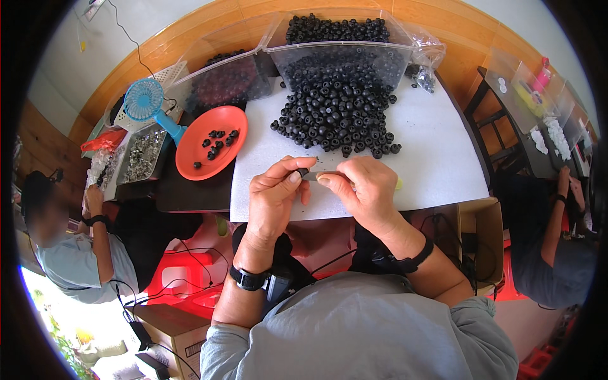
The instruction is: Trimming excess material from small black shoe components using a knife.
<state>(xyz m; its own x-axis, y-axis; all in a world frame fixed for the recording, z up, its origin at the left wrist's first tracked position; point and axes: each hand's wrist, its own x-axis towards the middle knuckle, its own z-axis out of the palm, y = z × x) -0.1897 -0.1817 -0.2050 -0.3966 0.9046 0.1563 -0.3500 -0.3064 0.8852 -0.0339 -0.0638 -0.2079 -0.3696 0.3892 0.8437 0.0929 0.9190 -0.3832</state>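
Observation:
My left hand (pixel 273 193) pinches a small black ball-like part (pixel 302 171) between thumb and fingertips, above the near side of the white-covered table (pixel 437 152). My right hand (pixel 372 190) is closed on a short, dark grey, flat blade-like tool (pixel 316 176), whose tip meets the black part; its grip end is hidden in my fingers. Just beyond my hands spreads a big pile of black ball-like parts (pixel 335 117), several with visible holes. Left of the pile, an orange-red plate (pixel 190 142) bears several more such parts.
A clear bin (pixel 405 57) of black parts stands behind the pile, another clear bin (pixel 250 88) to its left. A blue handheld fan (pixel 144 100) leans by the plate. Two people work at the sides, near a metal tray (pixel 142 155) and a dark table (pixel 529 142).

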